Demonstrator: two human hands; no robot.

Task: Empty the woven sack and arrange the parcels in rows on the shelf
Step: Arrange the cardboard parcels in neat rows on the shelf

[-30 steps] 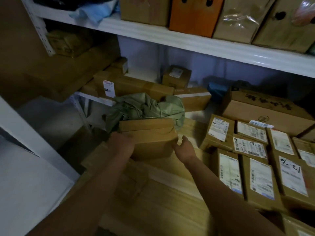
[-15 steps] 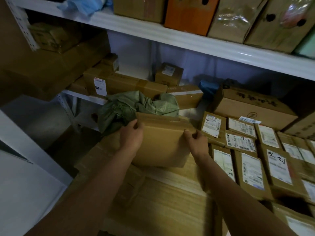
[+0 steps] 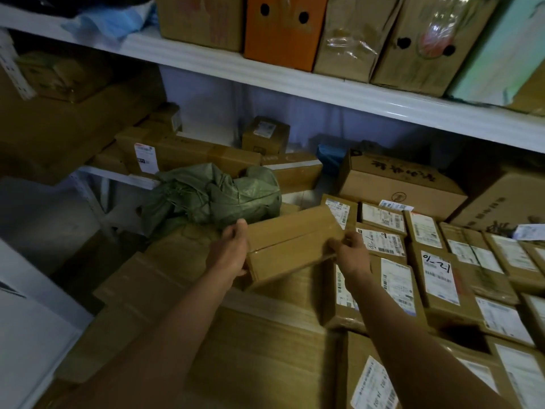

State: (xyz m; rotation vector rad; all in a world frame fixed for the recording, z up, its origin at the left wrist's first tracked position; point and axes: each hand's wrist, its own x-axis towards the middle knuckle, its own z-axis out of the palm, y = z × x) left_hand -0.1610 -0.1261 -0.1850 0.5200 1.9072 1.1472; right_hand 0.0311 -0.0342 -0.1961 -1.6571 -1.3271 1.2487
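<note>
A plain brown cardboard parcel [image 3: 290, 240] is held between both hands, tilted, just left of the rows of labelled parcels [image 3: 424, 261]. My left hand [image 3: 231, 250] grips its left end and my right hand [image 3: 351, 255] grips its right end. Behind it lies the crumpled green woven sack [image 3: 212, 193], resting on large flat cartons [image 3: 165, 290]. Whether anything is inside the sack cannot be seen. The labelled parcels lie flat in rows, labels facing up, reaching to the right edge.
A white shelf board [image 3: 295, 81] overhead carries an orange box [image 3: 283, 28] and brown cartons. Long cartons [image 3: 188, 152] and a small box [image 3: 265, 135] stand at the back. A big printed carton [image 3: 395, 184] sits behind the rows. A dark gap opens at left.
The parcel has come out from in front of the sack and moved right toward the labelled rows, turning from upright to tilted. Both hands stayed on it.
</note>
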